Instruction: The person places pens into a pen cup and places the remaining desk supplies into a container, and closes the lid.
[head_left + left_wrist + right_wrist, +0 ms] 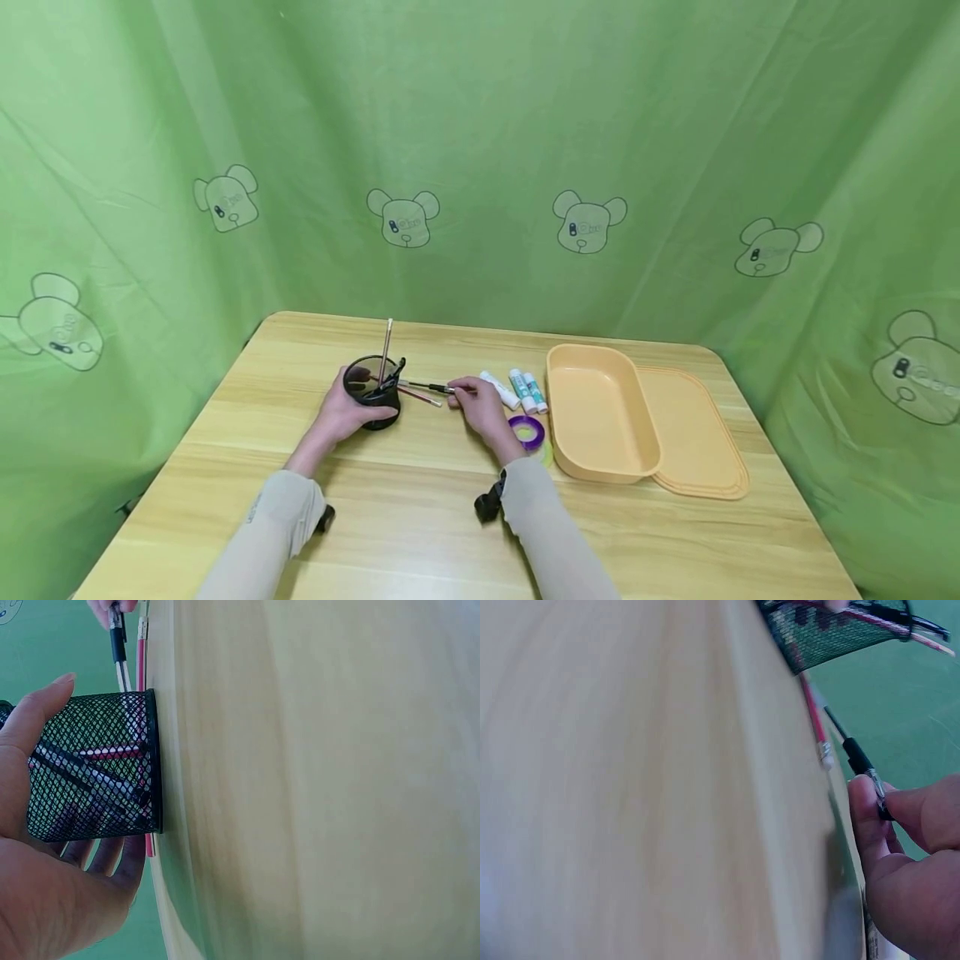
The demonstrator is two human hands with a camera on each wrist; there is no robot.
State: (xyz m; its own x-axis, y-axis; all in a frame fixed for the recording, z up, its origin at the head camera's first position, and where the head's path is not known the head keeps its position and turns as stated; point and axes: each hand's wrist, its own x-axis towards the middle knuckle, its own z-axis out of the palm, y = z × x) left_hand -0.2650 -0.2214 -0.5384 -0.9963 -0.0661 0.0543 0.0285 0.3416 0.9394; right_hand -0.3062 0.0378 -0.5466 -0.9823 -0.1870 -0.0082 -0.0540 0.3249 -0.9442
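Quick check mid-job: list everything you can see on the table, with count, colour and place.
mesh pen cup: 1, black, table's left-centre, pens standing inside
black pen: 1, black, right of the cup, pinched at its right end
red pencil: 1, red, lying on the table beside the cup
glue sticks: 3, white and teal, left of the tray
tape roll: 1, purple, near the tray's front corner
tray: 1, orange, right side
lid: 1, orange, right of the tray
table: 1, light wood
left hand: holds the cup
right hand: fingers pinch the black pen

Pen cup point(372, 392) left of glue sticks point(523, 391), tray point(600, 414) right
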